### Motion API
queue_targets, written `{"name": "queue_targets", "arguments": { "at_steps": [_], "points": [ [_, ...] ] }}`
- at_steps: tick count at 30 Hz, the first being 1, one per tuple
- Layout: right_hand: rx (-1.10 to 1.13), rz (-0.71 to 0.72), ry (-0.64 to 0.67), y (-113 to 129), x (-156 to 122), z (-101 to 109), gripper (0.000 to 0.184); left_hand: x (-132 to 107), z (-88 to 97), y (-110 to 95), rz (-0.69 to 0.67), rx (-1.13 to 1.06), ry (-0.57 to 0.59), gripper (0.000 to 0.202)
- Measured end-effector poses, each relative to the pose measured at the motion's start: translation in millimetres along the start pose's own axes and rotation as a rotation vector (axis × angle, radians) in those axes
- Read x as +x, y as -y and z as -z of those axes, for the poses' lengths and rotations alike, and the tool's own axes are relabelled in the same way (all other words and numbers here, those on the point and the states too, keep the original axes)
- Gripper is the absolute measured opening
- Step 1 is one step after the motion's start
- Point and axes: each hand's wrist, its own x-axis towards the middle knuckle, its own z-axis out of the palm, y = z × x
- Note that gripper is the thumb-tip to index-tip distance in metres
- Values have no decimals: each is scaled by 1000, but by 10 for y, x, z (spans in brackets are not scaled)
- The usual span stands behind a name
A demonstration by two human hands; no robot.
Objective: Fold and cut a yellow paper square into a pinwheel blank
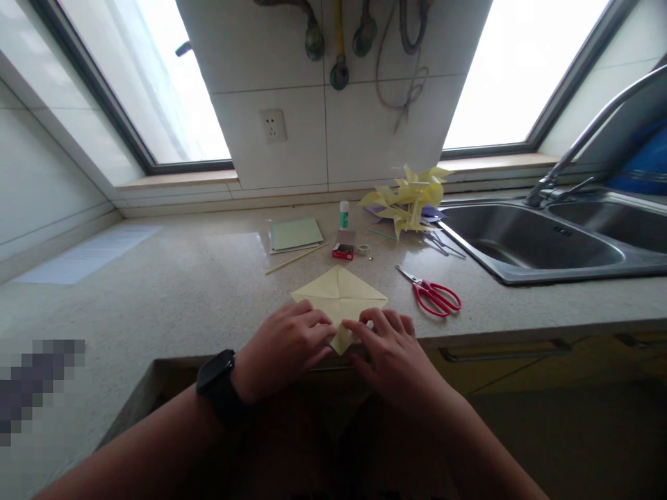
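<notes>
A square sheet of pale yellow paper with crossing fold creases lies at the counter's front edge, one corner pointing toward me. My left hand, a black watch on its wrist, grips the sheet's near left edge between thumb and fingers. On the near right edge, my right hand holds the same sheet, thumb below and fingers on top. The near corner shows between the two hands and sticks out over the counter edge. Red-handled scissors lie to the right of the sheet, blades pointing away.
Behind the sheet are a small red box, a tape roll, a glue stick, a wooden stick and stacked paper. Yellow paper pinwheels lie by the sink. A printed sheet is at left.
</notes>
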Motion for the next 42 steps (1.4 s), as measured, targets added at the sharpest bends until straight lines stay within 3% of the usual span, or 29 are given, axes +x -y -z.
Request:
{"name": "queue_targets", "arguments": {
  "at_steps": [12, 16, 19, 23, 28, 34, 42],
  "points": [
    [37, 13, 38, 28, 72, 37, 44, -34, -158, 200, -43, -130, -117, 18],
    [202, -1, 42, 38, 114, 114, 41, -59, -189, 193, 18, -129, -186, 21],
    [384, -21, 6, 38, 181, 130, 28, -100, -208, 158, 60, -198, -212, 20],
    [571, -34, -68, 51, 284, 65, 14, -147, -196, 98, 161, -300, -204, 23],
    [724, -108, -132, 98, 363, -21, 11, -138, -154, 64, 359, -627, -243, 23],
    [626, -8, -164, 136, 436, -33, 11, -43, -189, 127, 656, -1176, -277, 29],
    [684, -50, -180, 157, 507, -75, 6, -29, -184, 219, 786, -1382, -282, 22]
  ]
}}
